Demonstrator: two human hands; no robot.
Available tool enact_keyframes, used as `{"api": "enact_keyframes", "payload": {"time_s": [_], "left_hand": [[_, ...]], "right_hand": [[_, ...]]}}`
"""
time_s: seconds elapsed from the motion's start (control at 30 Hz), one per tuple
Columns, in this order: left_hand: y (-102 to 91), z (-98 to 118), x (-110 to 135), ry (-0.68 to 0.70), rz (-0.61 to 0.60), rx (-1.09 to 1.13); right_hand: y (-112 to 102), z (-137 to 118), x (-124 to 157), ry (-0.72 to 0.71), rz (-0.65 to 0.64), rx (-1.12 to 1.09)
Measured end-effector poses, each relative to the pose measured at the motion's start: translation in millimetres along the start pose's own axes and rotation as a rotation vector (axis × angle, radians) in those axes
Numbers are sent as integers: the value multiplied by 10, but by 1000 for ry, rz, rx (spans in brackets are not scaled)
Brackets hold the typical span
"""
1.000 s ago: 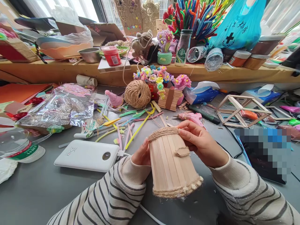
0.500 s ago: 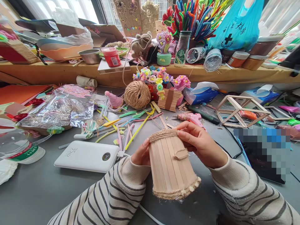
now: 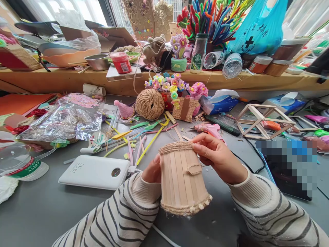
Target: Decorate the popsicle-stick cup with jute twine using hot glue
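Observation:
A small bucket-shaped craft pot point(image 3: 178, 180) made of flat wooden craft sticks hangs tilted above the table between my hands. Twine wraps its upper rim and its lower edge, and pale beads or small blobs sit along the lower edge. A short stick piece point(image 3: 194, 170) edged with twine is fixed on its side. My left hand point(image 3: 152, 168) grips the pot's left side, with most fingers hidden behind it. My right hand point(image 3: 217, 154) pinches the twine-wrapped rim at the upper right between thumb and fingers. Behind the pot lies a pink glue gun point(image 3: 209, 129).
A ball of twine point(image 3: 149, 104) and a bundle of craft sticks point(image 3: 183, 109) stand beyond the pot. At the left lies a white power bank point(image 3: 94, 172) with a cable. Yellow pipe cleaners point(image 3: 150, 145) are scattered. A stick frame point(image 3: 264, 121) and a dark tablet-like device point(image 3: 285, 171) lie right.
The pot has shifted a little to the left and turned slightly, its lower edge swinging left and up. Both hands keep their hold on it.

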State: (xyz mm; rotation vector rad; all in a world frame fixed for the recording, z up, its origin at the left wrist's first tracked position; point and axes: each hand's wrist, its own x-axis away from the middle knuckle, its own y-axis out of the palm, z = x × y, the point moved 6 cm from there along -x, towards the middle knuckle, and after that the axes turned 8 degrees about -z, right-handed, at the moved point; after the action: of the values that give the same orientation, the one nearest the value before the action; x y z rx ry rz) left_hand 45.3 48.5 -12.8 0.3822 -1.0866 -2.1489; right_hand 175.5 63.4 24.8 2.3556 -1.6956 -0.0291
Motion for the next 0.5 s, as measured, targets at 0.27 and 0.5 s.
{"api": "enact_keyframes", "payload": {"time_s": [0.27,0.5], "left_hand": [[-56,-41,31,-27,123,-32],[-11,-25,-6,28,85,-61]], "right_hand": [[66,-40,-19,-37,-78,113],[81,-70,-4,-61,-124,259]]}}
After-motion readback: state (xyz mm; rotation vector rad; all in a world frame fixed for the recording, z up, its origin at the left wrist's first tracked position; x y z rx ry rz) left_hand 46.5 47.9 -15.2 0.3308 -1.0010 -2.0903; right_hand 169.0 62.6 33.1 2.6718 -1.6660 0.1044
